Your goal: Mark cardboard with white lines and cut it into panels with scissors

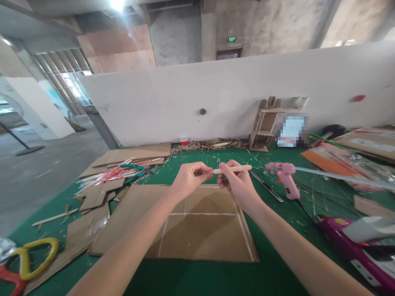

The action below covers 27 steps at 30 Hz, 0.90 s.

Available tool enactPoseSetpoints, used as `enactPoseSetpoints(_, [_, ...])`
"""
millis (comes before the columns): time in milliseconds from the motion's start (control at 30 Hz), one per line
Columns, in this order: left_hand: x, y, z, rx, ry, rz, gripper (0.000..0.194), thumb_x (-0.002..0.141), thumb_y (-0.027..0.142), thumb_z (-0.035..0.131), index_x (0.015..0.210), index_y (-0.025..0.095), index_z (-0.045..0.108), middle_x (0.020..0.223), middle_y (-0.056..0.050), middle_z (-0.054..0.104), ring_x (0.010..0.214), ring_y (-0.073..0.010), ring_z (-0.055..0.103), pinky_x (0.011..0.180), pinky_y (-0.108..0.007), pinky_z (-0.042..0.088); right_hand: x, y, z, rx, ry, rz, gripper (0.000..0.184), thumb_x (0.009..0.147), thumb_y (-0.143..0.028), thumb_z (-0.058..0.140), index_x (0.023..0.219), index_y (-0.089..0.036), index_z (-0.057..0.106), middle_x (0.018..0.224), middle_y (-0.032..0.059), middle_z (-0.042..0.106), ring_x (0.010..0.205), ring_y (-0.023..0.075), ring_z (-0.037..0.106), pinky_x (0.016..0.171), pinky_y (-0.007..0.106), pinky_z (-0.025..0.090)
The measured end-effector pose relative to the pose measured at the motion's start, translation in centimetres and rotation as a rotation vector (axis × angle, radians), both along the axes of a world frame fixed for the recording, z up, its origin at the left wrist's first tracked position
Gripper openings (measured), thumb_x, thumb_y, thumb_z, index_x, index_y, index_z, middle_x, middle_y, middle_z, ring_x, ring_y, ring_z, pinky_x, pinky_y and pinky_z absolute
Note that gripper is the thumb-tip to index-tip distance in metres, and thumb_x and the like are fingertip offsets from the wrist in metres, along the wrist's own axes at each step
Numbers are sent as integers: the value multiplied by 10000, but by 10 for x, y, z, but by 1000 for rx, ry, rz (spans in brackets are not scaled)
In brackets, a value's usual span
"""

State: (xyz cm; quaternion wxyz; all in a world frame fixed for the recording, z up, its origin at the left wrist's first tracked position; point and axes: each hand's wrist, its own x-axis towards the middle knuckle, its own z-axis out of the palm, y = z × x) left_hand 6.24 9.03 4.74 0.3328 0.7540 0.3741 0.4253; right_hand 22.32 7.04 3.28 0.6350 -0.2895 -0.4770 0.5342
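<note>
My right hand (237, 183) grips a slim, pale marker pen (237, 169), held nearly level above the cardboard. The fingers of my left hand (193, 179) are pinched at the pen's left end, where a cap or tip is hidden by them. Below both hands a large brown cardboard sheet (203, 236) lies flat, with white lines drawn on it that cross and form boxes. To the right of my right hand, a snap-off utility knife (267, 187) lies on the green table, and a pink glue gun (286, 176) stands beyond it with a clear glue stick in its back.
Cardboard scraps (95, 197), red-and-white straws (109, 174) and teal-handled pliers (134, 172) fill the left side. Yellow-handled scissors (40, 255) sit front left. A cardboard shelf model (264, 125) and a phone (291, 131) stand against the white partition (160, 102). A magenta device (348, 246) lies right.
</note>
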Motion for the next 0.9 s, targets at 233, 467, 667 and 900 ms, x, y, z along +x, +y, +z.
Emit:
enactPoseSetpoints(233, [5,-9,6,105,88,9,144,815,300,606,855,185,682,807,-37,718,754,-172,651,696,-302,510,3,-2,-3,-20,47,36,287,785,-386,671,688,-198,476,589,-49,576,507,90,544,447,190,418])
enactPoseSetpoints(467, [9,-14,6,458,208,36,129,877,217,536,841,197,659,884,-22,710,793,-139,641,723,-272,498,-2,-4,-4,-121,146,58,292,739,-419,701,703,-197,515,564,-56,571,493,73,513,422,164,346])
enactPoseSetpoints(667, [9,-17,1,723,357,88,189,929,214,437,946,193,623,973,-58,687,908,-165,623,801,-322,506,-6,-8,-1,-182,239,27,281,716,-386,722,669,-190,527,538,-58,539,464,61,465,415,164,345])
enactPoseSetpoints(900, [7,-14,-8,713,520,66,221,945,217,377,956,184,596,987,-67,673,893,-175,610,813,-330,478,-4,-4,-1,-226,39,-1,364,734,-529,648,691,-195,509,564,-39,515,450,88,471,386,188,339])
